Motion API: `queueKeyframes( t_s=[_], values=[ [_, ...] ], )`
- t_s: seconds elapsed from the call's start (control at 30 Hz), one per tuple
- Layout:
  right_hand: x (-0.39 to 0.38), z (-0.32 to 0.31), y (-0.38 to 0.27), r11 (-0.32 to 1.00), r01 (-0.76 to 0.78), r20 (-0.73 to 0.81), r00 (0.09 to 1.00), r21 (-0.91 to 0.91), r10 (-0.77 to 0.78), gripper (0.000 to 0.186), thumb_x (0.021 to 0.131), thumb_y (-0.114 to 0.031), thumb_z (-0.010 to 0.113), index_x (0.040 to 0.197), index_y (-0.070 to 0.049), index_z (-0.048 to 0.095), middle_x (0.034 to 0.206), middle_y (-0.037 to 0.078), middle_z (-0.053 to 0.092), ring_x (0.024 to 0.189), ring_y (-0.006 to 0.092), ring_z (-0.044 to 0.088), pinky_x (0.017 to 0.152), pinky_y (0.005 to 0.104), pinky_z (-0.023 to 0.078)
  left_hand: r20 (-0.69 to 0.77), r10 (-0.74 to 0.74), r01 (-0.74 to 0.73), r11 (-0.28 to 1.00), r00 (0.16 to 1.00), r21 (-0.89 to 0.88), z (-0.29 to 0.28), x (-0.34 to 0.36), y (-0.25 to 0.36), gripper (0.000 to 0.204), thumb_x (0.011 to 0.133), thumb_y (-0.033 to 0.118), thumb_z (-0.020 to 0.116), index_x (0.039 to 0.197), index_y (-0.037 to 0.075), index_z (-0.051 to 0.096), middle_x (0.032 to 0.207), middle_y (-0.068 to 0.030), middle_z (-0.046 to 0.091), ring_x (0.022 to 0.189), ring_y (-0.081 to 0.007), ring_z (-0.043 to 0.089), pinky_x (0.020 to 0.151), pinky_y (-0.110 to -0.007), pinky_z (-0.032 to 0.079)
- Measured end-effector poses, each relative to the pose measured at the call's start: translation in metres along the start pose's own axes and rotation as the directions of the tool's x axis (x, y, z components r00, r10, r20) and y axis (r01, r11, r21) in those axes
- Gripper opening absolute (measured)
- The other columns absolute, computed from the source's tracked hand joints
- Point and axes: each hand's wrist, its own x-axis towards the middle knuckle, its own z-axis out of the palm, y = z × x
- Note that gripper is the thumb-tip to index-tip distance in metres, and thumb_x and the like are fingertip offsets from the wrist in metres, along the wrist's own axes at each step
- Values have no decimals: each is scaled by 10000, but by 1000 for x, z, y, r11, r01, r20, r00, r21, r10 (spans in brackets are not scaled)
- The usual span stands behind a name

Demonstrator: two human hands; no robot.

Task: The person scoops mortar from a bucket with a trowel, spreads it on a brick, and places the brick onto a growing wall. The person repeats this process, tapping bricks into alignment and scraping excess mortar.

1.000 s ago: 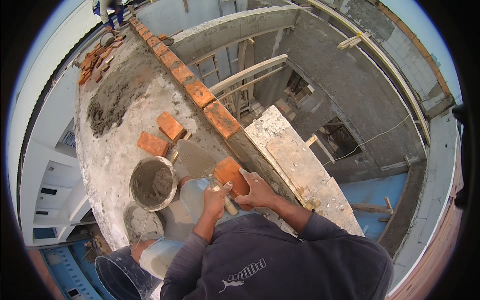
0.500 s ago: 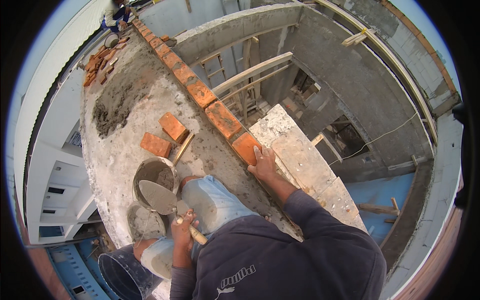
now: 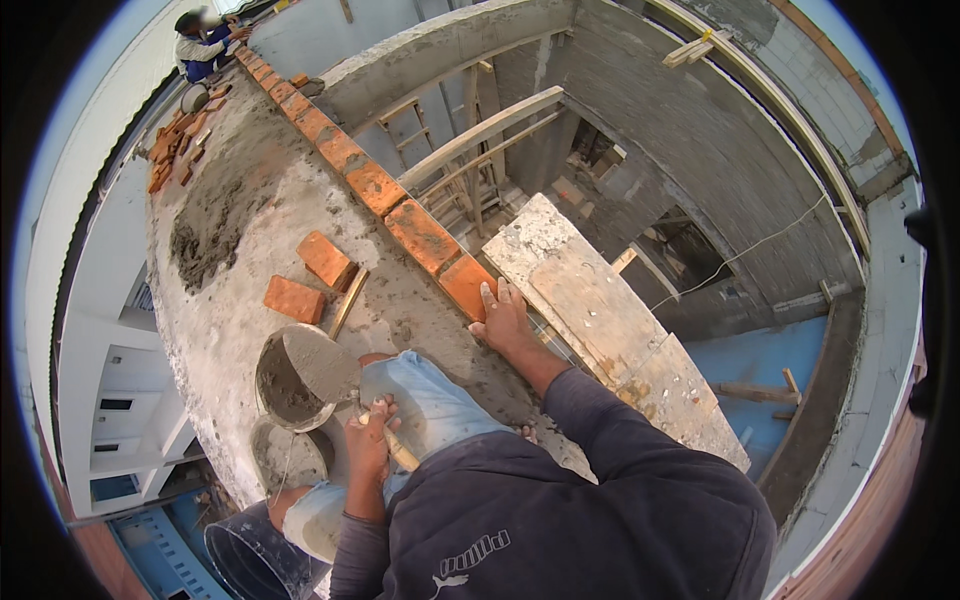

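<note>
My right hand [image 3: 504, 318] grips an orange brick [image 3: 464, 287] at the near end of a long row of bricks [image 3: 375, 187], fingers on its top and the thumb at its near side. That brick sits against its neighbour in the row. In front of my body, my left hand [image 3: 370, 438] is closed around the wooden handle of a trowel [image 3: 325, 366]. The trowel's grey, mortar-coated blade overlaps the rim of a mortar bucket [image 3: 275, 385]. Two loose bricks [image 3: 326, 260] lie on the slab beyond, beside a short wooden stick [image 3: 349, 303].
A second bucket [image 3: 287, 458] and a dark bucket [image 3: 258, 550] stand near my legs. Wet mortar [image 3: 210, 230] is heaped on the slab [image 3: 330, 225]. A pale board [image 3: 600, 300] lies right of the row, beside a deep drop. Another person [image 3: 203, 48] crouches at the far end.
The brick under my right hand has closed the gap to its neighbour. The trowel blade has swung farther over the bucket. The whole view has shifted slightly.
</note>
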Motion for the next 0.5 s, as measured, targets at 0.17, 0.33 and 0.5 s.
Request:
queueKeyframes(
  t_s=[0.17,0.33,0.5],
  values=[
    [-70,-48,-35,699,153,94,949,698,-302,714,1008,-481,596,1458,54,452,1392,327,549,1268,396,570,1064,518,439,117,167,-172,984,979,39,77,51,-11,431,1115,315,431,1330,-24,588,1143,-66,675,1017,-169,659,866,-309,515],
    [-111,-83,-17,690,-186,338,937,700,-91,514,1021,-353,576,1315,64,512,1029,282,703,851,462,698,765,538,542,409,-86,53,994,908,91,132,86,-36,559,1077,432,508,1387,-33,538,1182,-94,645,1034,-209,646,874,-313,503],
    [-111,-84,10,831,182,-233,970,526,-65,474,990,-249,600,1320,78,504,997,321,685,822,474,696,711,486,558,223,-318,164,839,922,519,175,144,-66,612,1011,424,644,1399,-33,518,1243,-134,623,1099,-279,657,896,-371,548]
  ],
)
